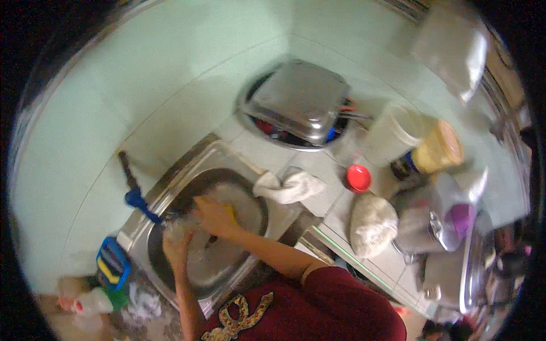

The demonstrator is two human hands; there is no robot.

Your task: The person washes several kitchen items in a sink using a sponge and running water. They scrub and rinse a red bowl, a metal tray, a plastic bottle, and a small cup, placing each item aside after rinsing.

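Both my hands are over a stainless steel sink (pixel 204 298). My left hand (pixel 175 251) is near the tap end, fingers around a blurred, see-through vessel (pixel 174 230) whose exact kind I cannot tell. Just to the right, my right hand (pixel 211 215) reaches across the basin with a yellow sponge (pixel 230 213) partly hidden under its fingers. A tap with a blue sleeve (pixel 135 199) comes from the wall and ends just above my left hand. Part of the basin floor shows a dark drain (pixel 211 241).
A white cloth (pixel 290 187) lies over the sink's right rim. Beyond it are a steel basin (pixel 307 148) with an upturned metal tray (pixel 298 98), a red lid (pixel 359 178), plastic jars (pixel 437 147) and steel pots (pixel 416 219). A blue-framed holder (pixel 114 262) and bottles (pixel 94 300) stand left.
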